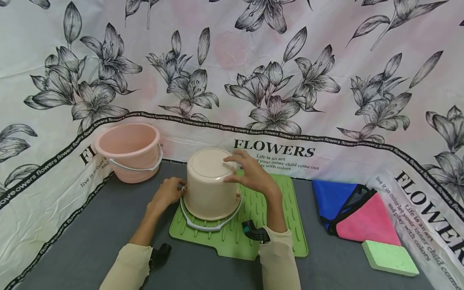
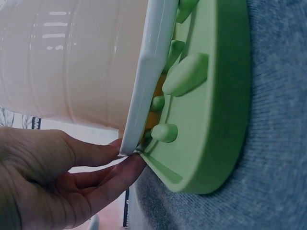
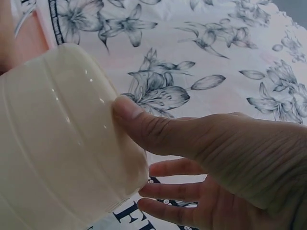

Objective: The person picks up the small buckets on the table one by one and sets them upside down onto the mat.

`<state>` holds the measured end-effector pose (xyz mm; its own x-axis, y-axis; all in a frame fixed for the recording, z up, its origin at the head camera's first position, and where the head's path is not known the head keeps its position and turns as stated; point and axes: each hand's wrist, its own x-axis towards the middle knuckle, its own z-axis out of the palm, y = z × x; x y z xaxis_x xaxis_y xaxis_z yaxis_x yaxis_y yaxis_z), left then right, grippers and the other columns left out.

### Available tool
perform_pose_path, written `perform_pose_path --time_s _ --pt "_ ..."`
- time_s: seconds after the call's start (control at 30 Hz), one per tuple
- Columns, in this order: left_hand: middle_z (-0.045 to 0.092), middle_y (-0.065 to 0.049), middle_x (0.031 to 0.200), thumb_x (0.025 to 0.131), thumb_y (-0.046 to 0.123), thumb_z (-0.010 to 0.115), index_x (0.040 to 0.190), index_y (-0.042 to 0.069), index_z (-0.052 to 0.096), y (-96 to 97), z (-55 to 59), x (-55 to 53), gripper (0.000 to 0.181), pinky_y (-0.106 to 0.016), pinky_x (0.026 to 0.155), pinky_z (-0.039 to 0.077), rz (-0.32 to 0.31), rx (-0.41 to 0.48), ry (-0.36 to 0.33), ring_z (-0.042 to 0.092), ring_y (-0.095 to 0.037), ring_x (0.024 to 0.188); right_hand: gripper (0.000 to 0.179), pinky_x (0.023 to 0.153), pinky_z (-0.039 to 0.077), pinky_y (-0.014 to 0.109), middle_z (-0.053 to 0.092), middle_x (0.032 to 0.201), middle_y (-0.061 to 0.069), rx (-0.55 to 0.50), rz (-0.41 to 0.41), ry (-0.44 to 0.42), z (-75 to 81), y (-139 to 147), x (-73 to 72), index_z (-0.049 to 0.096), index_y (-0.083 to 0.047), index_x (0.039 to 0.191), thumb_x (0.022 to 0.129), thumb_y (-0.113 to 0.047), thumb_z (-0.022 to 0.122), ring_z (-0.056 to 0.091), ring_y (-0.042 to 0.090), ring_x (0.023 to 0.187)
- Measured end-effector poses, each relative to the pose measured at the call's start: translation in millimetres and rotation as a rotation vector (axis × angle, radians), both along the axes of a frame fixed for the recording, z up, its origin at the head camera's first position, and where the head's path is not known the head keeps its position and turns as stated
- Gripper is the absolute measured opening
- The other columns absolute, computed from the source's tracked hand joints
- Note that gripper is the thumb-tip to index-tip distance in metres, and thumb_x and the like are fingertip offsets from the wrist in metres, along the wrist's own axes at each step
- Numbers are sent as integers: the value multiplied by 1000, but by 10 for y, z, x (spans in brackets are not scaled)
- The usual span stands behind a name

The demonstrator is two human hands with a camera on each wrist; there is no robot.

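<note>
A cream bucket [image 1: 211,187] stands upside down on a ridged green mat [image 1: 268,209], its pale grey handle [image 1: 217,228] hanging round the front of the rim. At the bucket's left, my left hand [image 1: 168,195] pinches the rim by the handle's end; the left wrist view shows thumb and fingertips meeting there. Something orange [image 2: 154,112] shows beneath the rim, mostly hidden. My right hand [image 1: 255,173] touches the upturned base at its right edge. In the right wrist view, the thumb [image 3: 129,111] lies against the wall and nearly straight fingers reach the base edge.
Back left, a pink bucket [image 1: 128,157] stands upright with its handle down. To the right of the mat lie a blue and pink cloth item with black edging [image 1: 366,221] and a light green sponge [image 1: 390,258]. A flower-printed sheet [image 1: 203,137] rises behind the grey surface.
</note>
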<state>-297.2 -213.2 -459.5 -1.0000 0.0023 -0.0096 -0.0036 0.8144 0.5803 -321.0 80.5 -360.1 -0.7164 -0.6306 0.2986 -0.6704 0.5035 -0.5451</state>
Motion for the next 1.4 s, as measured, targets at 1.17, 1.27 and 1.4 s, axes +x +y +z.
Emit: perform_pose_path --time_s 1.17,1.27,1.4 --pt "74 -29 101 103 15 64 134 -9 62 -486 352 128 40 -54 80 56 179 78 377 71 -40 87 57 117 46 59 51 154 26 40 2 0 -1 7 -3 65 -3 137 88 -27 83 51 44 142" --pt "74 -33 106 102 14 63 128 -9 64 -578 367 165 35 -60 82 57 239 94 452 72 -47 93 57 118 45 59 50 154 25 48 0 -10 -9 7 -11 65 -3 137 89 -27 83 50 45 143" --pt "72 -36 111 102 8 60 129 -9 63 -677 410 218 32 -65 95 52 305 158 541 72 -51 98 57 118 44 60 49 156 26 55 5 -12 1 4 1 64 -3 138 90 -28 82 49 45 144"
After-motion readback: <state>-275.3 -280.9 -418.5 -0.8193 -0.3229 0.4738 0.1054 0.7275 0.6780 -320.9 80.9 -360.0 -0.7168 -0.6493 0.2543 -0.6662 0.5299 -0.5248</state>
